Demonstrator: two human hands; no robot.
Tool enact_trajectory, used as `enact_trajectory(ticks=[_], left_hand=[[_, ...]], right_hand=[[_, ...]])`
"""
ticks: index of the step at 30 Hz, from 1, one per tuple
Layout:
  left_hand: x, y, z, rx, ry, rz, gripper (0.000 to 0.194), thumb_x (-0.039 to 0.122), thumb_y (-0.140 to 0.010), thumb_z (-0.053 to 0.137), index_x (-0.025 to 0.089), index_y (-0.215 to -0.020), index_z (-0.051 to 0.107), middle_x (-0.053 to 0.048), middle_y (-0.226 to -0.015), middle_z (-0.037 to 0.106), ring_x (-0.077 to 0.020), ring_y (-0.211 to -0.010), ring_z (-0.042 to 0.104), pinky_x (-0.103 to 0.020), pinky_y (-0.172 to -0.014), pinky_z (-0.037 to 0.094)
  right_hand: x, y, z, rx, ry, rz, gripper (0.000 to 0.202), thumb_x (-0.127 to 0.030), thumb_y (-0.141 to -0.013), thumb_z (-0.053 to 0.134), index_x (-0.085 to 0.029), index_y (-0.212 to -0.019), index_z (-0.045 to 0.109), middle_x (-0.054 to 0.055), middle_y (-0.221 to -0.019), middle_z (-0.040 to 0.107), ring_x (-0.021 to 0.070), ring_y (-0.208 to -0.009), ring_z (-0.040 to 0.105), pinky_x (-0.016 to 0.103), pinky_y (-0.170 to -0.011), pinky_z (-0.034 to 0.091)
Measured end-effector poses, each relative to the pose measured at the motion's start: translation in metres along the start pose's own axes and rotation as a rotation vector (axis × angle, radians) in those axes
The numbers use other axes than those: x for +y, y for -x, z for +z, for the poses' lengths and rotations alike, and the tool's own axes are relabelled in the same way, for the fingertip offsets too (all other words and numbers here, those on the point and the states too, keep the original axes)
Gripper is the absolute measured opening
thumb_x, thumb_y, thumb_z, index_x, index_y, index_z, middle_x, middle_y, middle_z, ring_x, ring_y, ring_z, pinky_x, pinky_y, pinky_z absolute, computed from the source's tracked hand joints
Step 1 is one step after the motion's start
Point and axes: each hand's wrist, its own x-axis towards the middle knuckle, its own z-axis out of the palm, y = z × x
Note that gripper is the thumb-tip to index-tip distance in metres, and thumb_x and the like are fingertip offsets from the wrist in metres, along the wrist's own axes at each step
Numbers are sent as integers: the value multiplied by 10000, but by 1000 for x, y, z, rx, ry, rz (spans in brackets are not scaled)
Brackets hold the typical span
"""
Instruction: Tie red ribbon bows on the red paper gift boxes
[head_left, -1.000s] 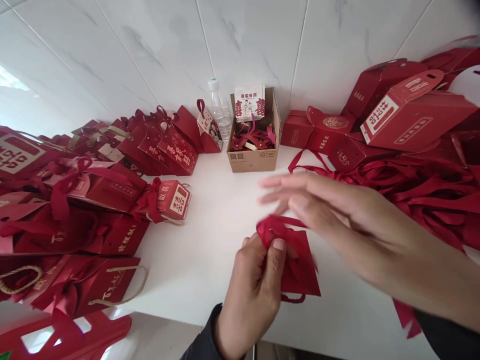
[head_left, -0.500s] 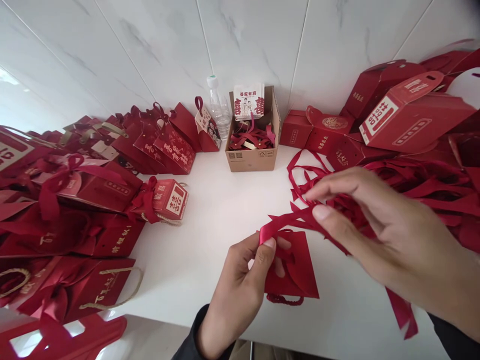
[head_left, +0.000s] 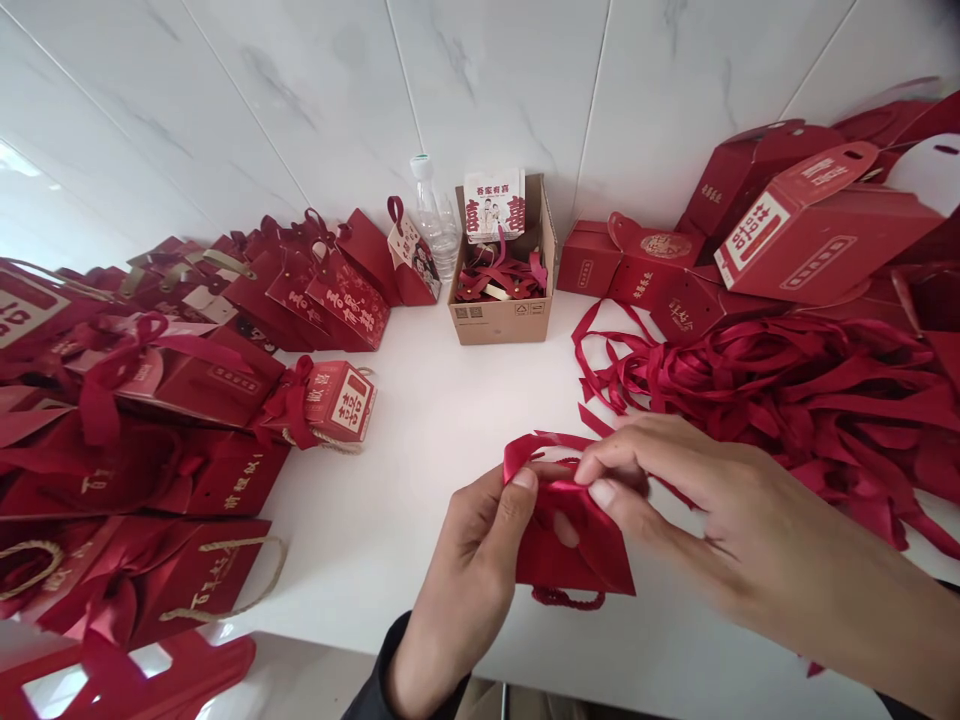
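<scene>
A small red box [head_left: 592, 555] with dark red cord handles stands near the front of the white table. Over its top runs a shiny red ribbon [head_left: 555, 440], bent into a loop. My left hand [head_left: 484, 545] pinches the ribbon between thumb and fingers at the box's upper left. On the right, my right hand [head_left: 675, 500] has thumb and index finger closed on another part of the ribbon, just above the box. Some of my left fingers are hidden behind the ribbon and box.
A heap of red ribbons [head_left: 757, 380] lies at the right. Behind are an open cardboard box [head_left: 499, 322], a plastic bottle [head_left: 437, 225] and stacked red boxes [head_left: 802, 240]. More red boxes [head_left: 195, 375] crowd the left side of the white table [head_left: 420, 430].
My right hand has come down and left to the box top, its thumb and finger now pinching the ribbon. The ribbon by my left thumb has folded into a loop.
</scene>
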Motion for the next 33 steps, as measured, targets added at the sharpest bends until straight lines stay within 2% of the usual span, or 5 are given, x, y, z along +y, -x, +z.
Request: enact_trajectory(ticks=[3,7,11,16,33], left_hand=[[-2,2,-3,-10,-68,20,268,439,-1011,640,216,-994,786,-42,-868,713,-173,-782,617,-290,-727,518],[-6,3,-4,25,-133,77,54,265,-927,728,226,-893,744,-28,-913,718,-165,-779,613,-312,-747,526],[-13,1,1,167,-470,402,203,46,-893,622,233,-848,686,0,-881,726,-175,-843,657,-311,-777,521],[-28,-5,7,305,-748,779,262,-32,-919,577,211,-945,672,-25,-969,724,-153,-892,686,-258,-793,550],[-33,0,7,339,-694,648,242,10,-896,663,236,-982,666,22,-907,712,-125,-798,645,-213,-721,514]], right_hand=[[-1,8,-3,-144,-47,125,303,-526,-1056,517,-327,-1007,740,-17,-924,784,193,-770,728,280,-546,492],[4,7,1,-123,-71,210,386,-540,-1088,437,-291,-971,709,6,-989,779,205,-893,727,285,-674,525],[7,1,11,-200,-125,282,458,-527,-1110,353,-261,-840,610,-20,-725,679,164,-645,638,277,-575,458],[12,-4,18,-264,-264,287,271,-468,-1063,498,-274,-1080,686,15,-971,758,198,-873,703,295,-726,527],[15,2,3,-155,-303,291,216,-435,-1006,590,-293,-1129,697,-4,-917,710,187,-829,669,296,-696,545]])
